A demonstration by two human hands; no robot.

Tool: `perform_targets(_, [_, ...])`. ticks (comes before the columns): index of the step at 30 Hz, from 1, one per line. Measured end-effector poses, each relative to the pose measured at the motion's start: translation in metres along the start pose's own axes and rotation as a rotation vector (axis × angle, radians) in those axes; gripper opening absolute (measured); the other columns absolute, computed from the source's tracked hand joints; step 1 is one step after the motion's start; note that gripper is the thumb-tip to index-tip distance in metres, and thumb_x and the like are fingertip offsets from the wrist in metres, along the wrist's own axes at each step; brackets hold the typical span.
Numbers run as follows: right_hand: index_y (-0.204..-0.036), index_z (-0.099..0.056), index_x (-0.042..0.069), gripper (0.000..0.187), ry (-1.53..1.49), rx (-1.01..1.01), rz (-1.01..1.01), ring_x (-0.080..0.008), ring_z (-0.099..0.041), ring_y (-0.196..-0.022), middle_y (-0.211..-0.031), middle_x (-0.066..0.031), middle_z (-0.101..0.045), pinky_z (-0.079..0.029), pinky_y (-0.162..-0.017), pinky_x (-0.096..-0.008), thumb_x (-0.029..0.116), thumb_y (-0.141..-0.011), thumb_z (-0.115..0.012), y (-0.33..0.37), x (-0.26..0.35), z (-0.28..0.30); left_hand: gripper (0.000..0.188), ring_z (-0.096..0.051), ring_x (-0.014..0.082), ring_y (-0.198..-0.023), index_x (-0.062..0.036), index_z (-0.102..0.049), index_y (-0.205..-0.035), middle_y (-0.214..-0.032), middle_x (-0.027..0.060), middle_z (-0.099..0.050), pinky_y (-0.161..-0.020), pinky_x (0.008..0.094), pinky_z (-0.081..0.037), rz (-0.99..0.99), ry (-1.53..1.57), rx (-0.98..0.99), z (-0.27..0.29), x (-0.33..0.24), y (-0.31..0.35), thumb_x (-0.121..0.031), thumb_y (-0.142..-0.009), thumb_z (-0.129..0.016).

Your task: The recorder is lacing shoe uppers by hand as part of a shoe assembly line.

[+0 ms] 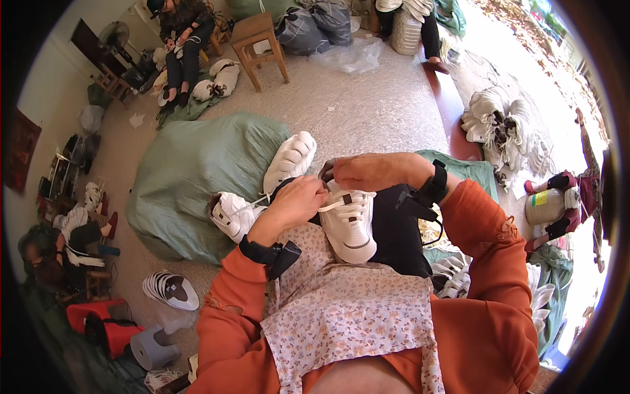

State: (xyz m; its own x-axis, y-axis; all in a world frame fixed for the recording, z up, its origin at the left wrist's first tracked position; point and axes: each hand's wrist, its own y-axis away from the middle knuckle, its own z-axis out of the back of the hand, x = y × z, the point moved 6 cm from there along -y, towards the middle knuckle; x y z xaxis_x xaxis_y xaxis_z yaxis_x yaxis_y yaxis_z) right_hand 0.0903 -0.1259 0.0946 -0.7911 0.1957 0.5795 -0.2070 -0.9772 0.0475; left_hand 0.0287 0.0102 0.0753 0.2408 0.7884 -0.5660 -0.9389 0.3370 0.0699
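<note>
A white sneaker (354, 231) rests on my lap over dark trousers, its toe toward me. My left hand (296, 202) is closed at the shoe's left side, fingers pinched on a white shoelace (338, 205) that runs across the eyelets. Bent over the ankle opening, my right hand (371, 172) grips the top of the shoe; its fingertips are partly hidden. Left of my left hand lies a second white sneaker (231, 215) with loose lace. Behind it, several white shoe pieces (293, 159) sit stacked against a large green sack (197, 187).
A wooden stool (256, 41) stands ahead on the floor. Fanned shoe parts (170, 291), a grey stool (154, 347) and a red chair (108, 322) are at left. White shoe bundles (505, 131) lie at right. Other people sit around the room, one (184, 39) working at far left.
</note>
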Motion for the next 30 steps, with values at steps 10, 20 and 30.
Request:
perform_targets(10, [-0.096, -0.064, 0.001, 0.035, 0.331, -0.268, -0.229, -0.0322, -0.06, -0.099, -0.099, -0.0133, -0.061, -0.043, -0.089, -0.0424, 0.036, -0.096, -0.06, 0.035, -0.018, 0.015, 0.027, -0.06, 0.03, -0.092, 0.0007, -0.062, -0.093, -0.095, 0.0151, -0.062, -0.082, 0.0372, -0.048, 0.012, -0.008, 0.095, 0.004, -0.002, -0.004, -0.026, -0.092, -0.06])
perform_targets(20, [-0.1, -0.067, 0.0, 0.04, 0.004, -0.29, -0.297, -0.037, -0.063, -0.091, -0.094, -0.0184, -0.067, -0.049, -0.082, -0.0439, 0.038, -0.099, -0.054, 0.09, -0.045, -0.005, 0.019, -0.056, 0.0126, -0.078, -0.0029, -0.062, -0.092, -0.088, 0.0019, -0.059, -0.072, 0.0279, -0.047, -0.069, 0.22, 0.009, 0.006, -0.021, -0.035, -0.018, -0.087, -0.072])
perform_targets(30, [-0.082, -0.067, 0.001, 0.031, -0.638, -0.246, -0.445, -0.0115, -0.06, -0.057, -0.07, -0.0037, -0.063, -0.049, -0.055, -0.0278, 0.028, -0.096, -0.061, 0.062, -0.006, 0.031, 0.008, -0.053, 0.0066, -0.084, -0.0066, -0.061, -0.095, -0.09, -0.0031, -0.056, -0.074, 0.0253, -0.047, 0.07, 0.828, 0.096, -0.022, -0.003, -0.04, -0.012, -0.092, -0.067])
